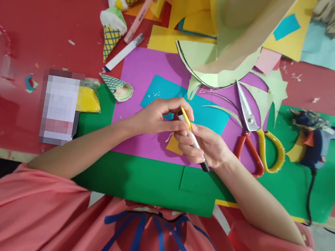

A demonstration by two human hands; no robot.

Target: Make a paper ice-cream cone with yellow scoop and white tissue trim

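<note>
My right hand (207,142) is closed around a white marker with a black end (196,141), held at a slant over the purple sheet. A narrow yellow paper strip (186,119) lies along the marker's upper part. The thumb and fingers of my left hand (167,115) pinch the strip against the marker, hiding part of both. Beneath the hands lie a blue paper piece (216,118) and a small yellow scrap (174,145). Just right of my right hand, scissors with red and yellow handles (249,128) lie with their blades together.
Green (134,177) and purple (126,136) sheets cover the near table. A pale green curved paper form (244,40) stands at the back. Small paper cones (111,38), a pink marker (139,19) and another white marker (124,53) lie left; a corded glue gun (315,147) lies right.
</note>
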